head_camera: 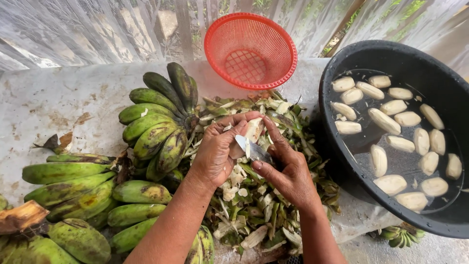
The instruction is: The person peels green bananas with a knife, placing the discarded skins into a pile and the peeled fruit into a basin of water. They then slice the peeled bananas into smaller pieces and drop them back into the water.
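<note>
- The left hand (217, 151) was closed around a pale, half-peeled banana (254, 129), held upright over the heap of green peel scraps (254, 205).
- The right hand (288, 171) gripped a small steel-bladed knife (251, 149), its blade laid against the banana's lower part.
- The step in hand looked like peeling, with the last skin being shaved off; the next move likely called for turning the fruit against the blade with a shallow cut.
- Left of the hands, bunches of unpeeled green bananas (156, 132) lay on the grey desk (53, 98).
- To the right, a black round plastic basin (391, 63) held peeled bananas in water.
- Beyond, a red plastic mesh basket (250, 49) stood tipped on its side.
</note>
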